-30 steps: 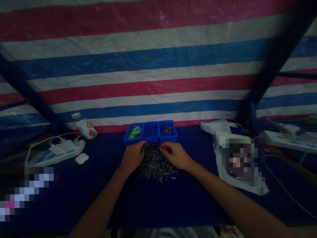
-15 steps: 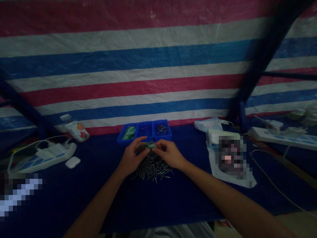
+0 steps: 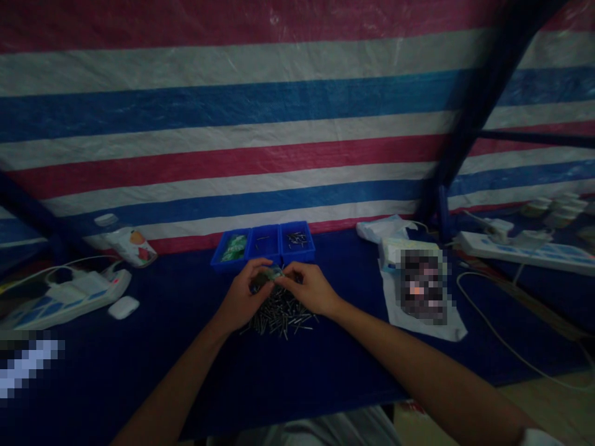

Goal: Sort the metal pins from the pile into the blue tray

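My left hand (image 3: 246, 293) and my right hand (image 3: 311, 287) meet over a pile of thin metal pins or screws (image 3: 281, 314) on the blue table. Between their fingertips they pinch a small clear plastic bag (image 3: 273, 273) with a greenish tint; what is inside cannot be made out. Just beyond the hands stand three joined blue bins. The left bin (image 3: 217, 258) holds green-tinted plastic bags (image 3: 235, 246). In the middle bin (image 3: 264, 249) lie one or two metal pieces, and several more lie in the right bin (image 3: 298, 254).
At left are a bottle (image 3: 127, 241), a power strip (image 3: 88, 297) with plugs and a white case (image 3: 123, 307). At right lie a tissue pack (image 3: 388, 253), a white sheet (image 3: 393, 303) under a blurred-out item, another power strip (image 3: 525, 251) and a cable (image 3: 493, 334). Striped sheeting hangs behind.
The view has shifted slightly, so everything sits a little further left. Both hands keep hold of the small bag, and their fingertips have drawn slightly closer together on it.
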{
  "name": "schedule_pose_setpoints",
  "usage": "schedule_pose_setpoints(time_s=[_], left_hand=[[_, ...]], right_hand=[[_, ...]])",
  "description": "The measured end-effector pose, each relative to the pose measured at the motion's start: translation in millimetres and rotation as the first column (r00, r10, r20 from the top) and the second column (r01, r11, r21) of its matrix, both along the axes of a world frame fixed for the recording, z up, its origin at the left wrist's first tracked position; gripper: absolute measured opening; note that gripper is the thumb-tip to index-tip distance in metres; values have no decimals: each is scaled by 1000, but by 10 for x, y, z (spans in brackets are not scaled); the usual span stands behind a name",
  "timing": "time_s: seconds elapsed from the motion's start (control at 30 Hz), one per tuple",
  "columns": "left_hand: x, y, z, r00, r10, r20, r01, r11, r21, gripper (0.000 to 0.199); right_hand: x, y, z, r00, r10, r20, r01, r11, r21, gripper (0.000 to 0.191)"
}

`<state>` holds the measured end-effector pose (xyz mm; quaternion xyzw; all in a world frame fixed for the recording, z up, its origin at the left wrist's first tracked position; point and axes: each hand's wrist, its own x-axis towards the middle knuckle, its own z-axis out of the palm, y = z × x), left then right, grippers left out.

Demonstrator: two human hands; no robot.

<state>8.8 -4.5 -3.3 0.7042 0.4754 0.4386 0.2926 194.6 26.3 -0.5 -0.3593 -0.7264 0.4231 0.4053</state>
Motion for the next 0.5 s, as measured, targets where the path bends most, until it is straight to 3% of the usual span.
schedule_pose_setpoints(time_s=[0.2,0.4,0.5], left_hand=[[22,-16,-9,1000,26,-5,-26,1000,-4,44],[65,-16,23,998,33,49,-34,999,17,41],[56,-23,54,999,32,33,-31,999,-8,42]], right_hand=[[-4,5,23,997,-34,62,30,998,56,21],[16,10,3,996,42,73,-48,995,86,12],[20,0,3,997,39,64,-44,995,90,16]])
